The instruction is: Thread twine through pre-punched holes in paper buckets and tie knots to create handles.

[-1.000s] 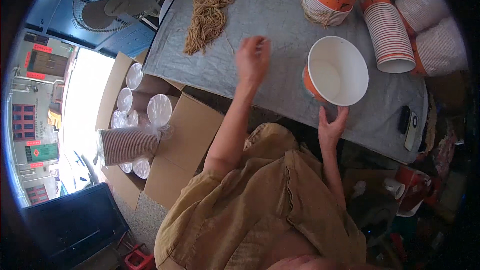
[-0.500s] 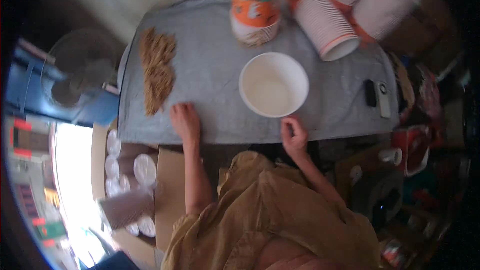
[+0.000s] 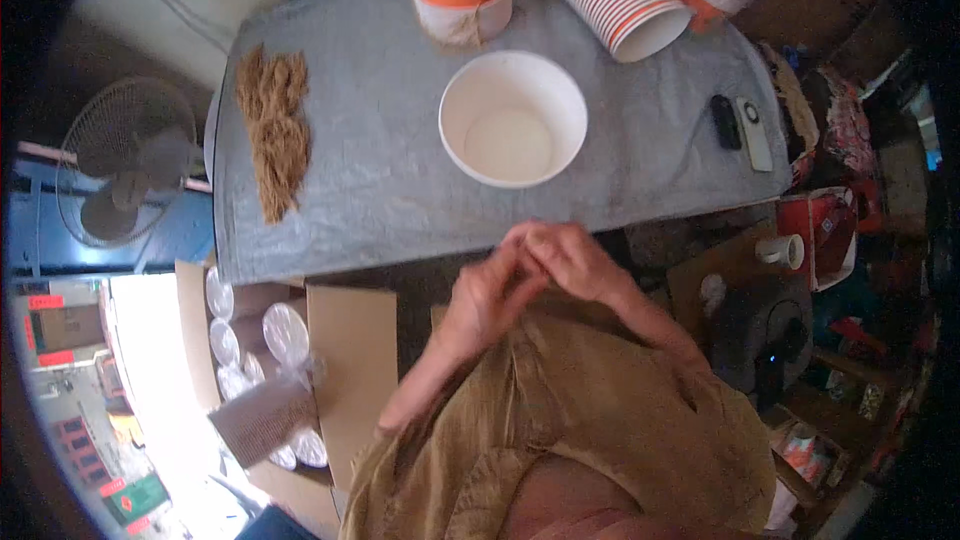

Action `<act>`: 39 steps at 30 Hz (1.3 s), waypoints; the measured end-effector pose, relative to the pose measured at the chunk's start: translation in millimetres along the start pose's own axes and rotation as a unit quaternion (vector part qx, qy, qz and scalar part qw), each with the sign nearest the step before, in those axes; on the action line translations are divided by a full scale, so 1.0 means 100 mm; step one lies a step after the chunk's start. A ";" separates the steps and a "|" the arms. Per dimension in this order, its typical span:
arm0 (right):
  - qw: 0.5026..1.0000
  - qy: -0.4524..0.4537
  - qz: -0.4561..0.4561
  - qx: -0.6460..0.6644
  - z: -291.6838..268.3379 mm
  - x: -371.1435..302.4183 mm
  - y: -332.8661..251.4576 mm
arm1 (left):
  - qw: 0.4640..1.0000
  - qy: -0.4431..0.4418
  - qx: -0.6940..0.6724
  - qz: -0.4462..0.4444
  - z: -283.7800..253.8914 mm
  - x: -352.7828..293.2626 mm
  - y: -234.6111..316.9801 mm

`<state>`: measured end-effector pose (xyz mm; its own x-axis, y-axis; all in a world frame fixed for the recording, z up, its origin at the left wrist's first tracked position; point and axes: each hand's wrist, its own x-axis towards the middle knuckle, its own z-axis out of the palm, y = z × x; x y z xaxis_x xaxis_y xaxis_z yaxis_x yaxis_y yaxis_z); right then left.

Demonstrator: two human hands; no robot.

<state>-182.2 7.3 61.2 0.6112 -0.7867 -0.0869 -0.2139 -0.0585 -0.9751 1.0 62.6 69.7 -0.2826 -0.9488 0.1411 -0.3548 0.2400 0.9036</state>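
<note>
Below, I see a grey-covered table (image 3: 370, 170), fan (image 3: 125, 165) off its left end. White tub (image 3: 512, 130) stands mouth-up, pale bottom showing. Behind: ribbed cup stack (image 3: 615, 0) on its side. Open carton (image 3: 352, 370) holds wrapped stacks (image 3: 262, 422). Left hand (image 3: 487, 290), right hand (image 3: 575, 258) meet near tub, fingers bunched; whether holding anything, I cannot tell.

Blur obscures whether the left grip (image 3: 488, 290) and right grip (image 3: 574, 258) hold anything.

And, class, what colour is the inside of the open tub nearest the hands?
The tub is white inside; the head view shows it best.
</note>
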 end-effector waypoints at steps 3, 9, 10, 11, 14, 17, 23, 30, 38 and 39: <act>0.998 0.061 -0.013 -0.018 -0.05 -0.13 -0.06 | 0.996 0.061 -0.041 -0.052 -0.07 0.12 0.11; 0.990 0.136 -0.024 -0.010 -0.03 -0.28 -0.10 | 0.992 0.091 -0.086 -0.022 -0.04 0.16 0.03; 0.991 0.136 -0.020 -0.009 0.00 -0.30 -0.07 | 0.992 0.090 -0.087 -0.025 -0.04 0.14 0.00; 0.987 0.155 -0.026 0.002 0.02 -0.32 -0.05 | 0.986 0.095 -0.132 -0.039 -0.04 0.13 -0.03; 0.979 0.196 -0.040 0.026 0.06 -0.34 -0.09 | 0.966 0.106 -0.222 -0.078 -0.03 0.08 -0.07; 0.972 0.226 -0.053 0.043 0.05 -0.35 -0.12 | 0.916 0.152 -0.342 -0.143 -0.10 0.06 -0.09; 0.969 0.232 -0.061 0.059 0.02 -0.32 -0.15 | 0.943 0.106 -0.306 -0.078 0.04 0.11 -0.01; 0.970 0.211 -0.043 0.113 -0.03 -0.31 -0.15 | 0.960 0.056 -0.258 -0.093 0.02 0.18 -0.16; 0.973 0.216 -0.035 0.079 -0.02 -0.31 -0.04 | 0.914 0.105 -0.358 -0.161 0.06 0.21 0.05; 0.973 0.215 -0.028 0.083 -0.02 -0.31 -0.04 | 0.914 0.106 -0.358 -0.162 0.06 0.21 0.03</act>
<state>-201.7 30.4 68.6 0.2364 -0.9713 0.0249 -0.0413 -0.0357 -0.9985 -10.8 44.9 72.7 -0.0611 -0.9829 -0.1736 0.3051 -0.1840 0.9344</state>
